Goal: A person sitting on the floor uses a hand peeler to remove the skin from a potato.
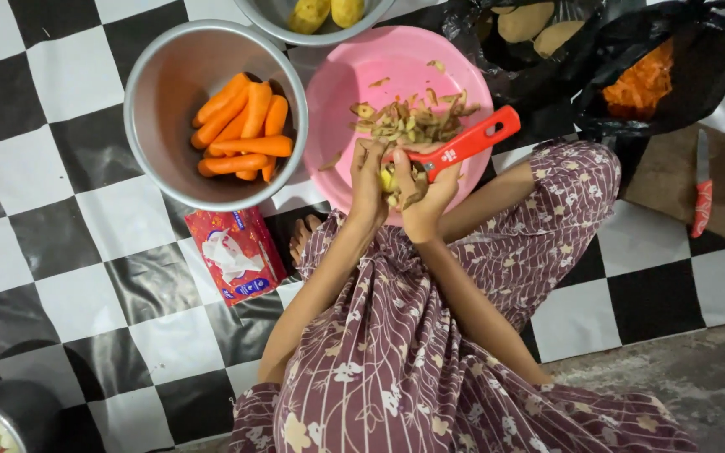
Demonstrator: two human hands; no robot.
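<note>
holding a small yellowish potato point(388, 179) in my left hand point(368, 180), fingers curled tight around it, over the near rim of the pink basin point(354, 92) of peelings. my right hand point(426, 200) is clenched on the red peeler point(469, 143), its blade end at the potato. just left stands a metal bowl point(161, 101) of peeled carrots point(242, 127); a red knife point(701, 189) lies well apart on the right.

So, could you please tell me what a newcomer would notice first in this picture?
Probably the bright pink basin at top centre, strewn with pale peelings, with both hands just below it: the right hand holds a red-handled peeler, the left hand a small yellowish vegetable. To the left, a metal bowl of peeled carrots stands out against the black-and-white checkered floor mat.
</note>
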